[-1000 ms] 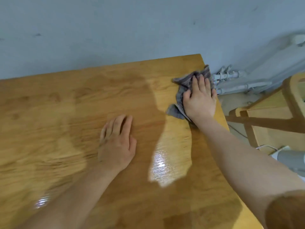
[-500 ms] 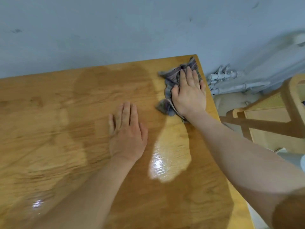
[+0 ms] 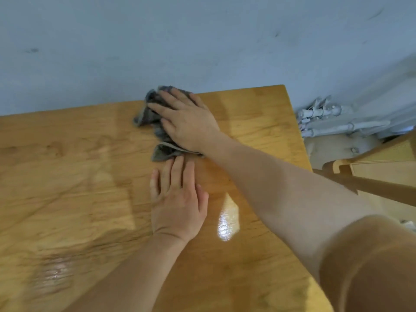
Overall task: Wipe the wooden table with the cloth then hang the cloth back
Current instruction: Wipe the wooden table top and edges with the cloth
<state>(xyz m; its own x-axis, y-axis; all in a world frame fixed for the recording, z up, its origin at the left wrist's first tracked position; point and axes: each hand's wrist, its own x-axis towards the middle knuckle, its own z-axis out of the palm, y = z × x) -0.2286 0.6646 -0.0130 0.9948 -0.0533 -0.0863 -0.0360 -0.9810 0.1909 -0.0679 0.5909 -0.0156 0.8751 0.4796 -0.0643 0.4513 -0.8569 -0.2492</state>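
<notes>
Item one, the wooden tabletop [image 3: 67, 176]: I log it as a glossy honey-coloured surface filling the lower left and centre of my view, its far edge against a pale blue-grey wall [image 3: 202, 41] and its right corner in sight, with bright patches of glare on the finish. Item two, the cloth [image 3: 157, 111]: grey, crumpled, lying on the tabletop at the far edge beside the wall; one loose flap sticks out at the near side, just beside the left fingertips. Item three, the right hand [image 3: 189, 122]: palm down on top of the cloth, fingers spread flat and angled toward the left, pressing the fabric to the wood rather than gripping it; the forearm runs across from the lower right. Item four, the left hand [image 3: 177, 199]: flat on the bare wood just nearer than the cloth, fingers extended and close together, holding nothing. Item five, white pipes [image 3: 337, 120]: low along the wall past the right end of the tabletop. Item six, a light wooden chair [image 3: 371, 167]: at the right edge, only partly visible.
</notes>
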